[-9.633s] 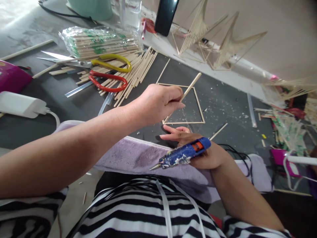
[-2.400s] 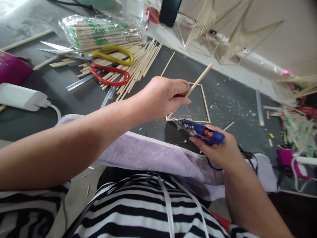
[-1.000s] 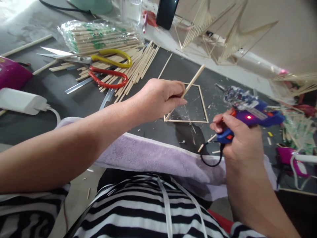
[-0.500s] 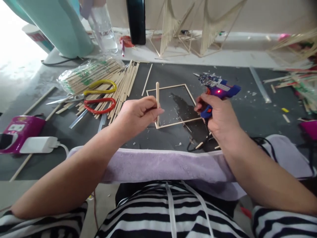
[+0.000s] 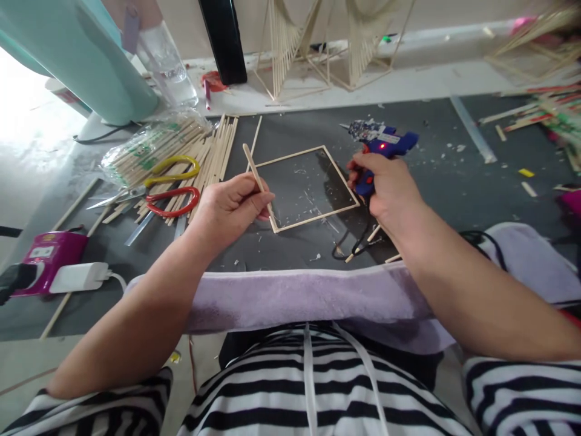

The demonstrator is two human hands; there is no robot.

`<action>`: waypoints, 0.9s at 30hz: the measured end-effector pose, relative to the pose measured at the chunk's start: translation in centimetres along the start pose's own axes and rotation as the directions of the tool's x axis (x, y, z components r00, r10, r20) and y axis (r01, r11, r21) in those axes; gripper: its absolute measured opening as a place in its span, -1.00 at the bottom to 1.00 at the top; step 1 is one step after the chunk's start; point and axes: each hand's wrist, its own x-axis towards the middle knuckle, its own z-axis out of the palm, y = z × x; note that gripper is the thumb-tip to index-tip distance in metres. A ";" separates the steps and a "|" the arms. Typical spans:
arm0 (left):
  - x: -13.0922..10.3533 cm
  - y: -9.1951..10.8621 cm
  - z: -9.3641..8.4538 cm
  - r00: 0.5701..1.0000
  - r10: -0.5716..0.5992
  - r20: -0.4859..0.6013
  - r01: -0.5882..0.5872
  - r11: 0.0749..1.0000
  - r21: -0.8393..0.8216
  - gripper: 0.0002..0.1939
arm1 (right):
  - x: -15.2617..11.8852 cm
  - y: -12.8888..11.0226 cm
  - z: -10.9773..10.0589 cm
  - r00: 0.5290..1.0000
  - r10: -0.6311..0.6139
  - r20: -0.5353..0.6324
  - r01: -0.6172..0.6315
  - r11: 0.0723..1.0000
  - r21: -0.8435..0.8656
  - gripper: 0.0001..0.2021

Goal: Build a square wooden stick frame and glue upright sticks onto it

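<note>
Between the thumb and fingers of my left hand (image 5: 236, 203) is a thin wooden stick (image 5: 253, 162), tilted with its top leaning left. Its lower end comes down at the near left corner of a square stick frame (image 5: 318, 217) lying flat on the table; whether the two touch I cannot tell. My right hand (image 5: 385, 181) is wrapped round the handle of a blue hot glue gun (image 5: 385, 142), held above the frame's right side. The gun's nozzle points left, and a red light glows on its body.
Left of the frame lie scissors (image 5: 172, 209) with red and yellow handles, on loose sticks (image 5: 218, 151) beside a plastic bag of sticks (image 5: 149, 148). A purple power socket (image 5: 52, 257) sits at far left. Strung stick models (image 5: 284, 54) and a black phone (image 5: 223, 42) stand behind.
The stick in my left hand has gone from upright to leaning left. In the picture, both hands, the glue gun and the table things have shifted left as the view turned.
</note>
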 end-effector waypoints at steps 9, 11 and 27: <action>0.2 -0.6 0.3 0.999 0.004 -0.037 -0.006 0.998 -0.056 -0.87 | 0.3 0.7 0.1 0.999 -0.028 -0.028 0.030 0.998 0.061 -0.84; 0.1 -0.5 0.3 0.999 0.016 -0.041 -0.017 0.999 -0.048 -0.87 | 0.3 0.6 0.2 0.999 -0.035 -0.035 0.037 0.997 0.061 -0.84; 0.0 -0.1 0.1 1.000 0.011 -0.027 -0.012 0.999 -0.033 -0.88 | 0.2 0.4 0.5 0.998 -0.047 -0.041 0.049 0.998 0.038 -0.82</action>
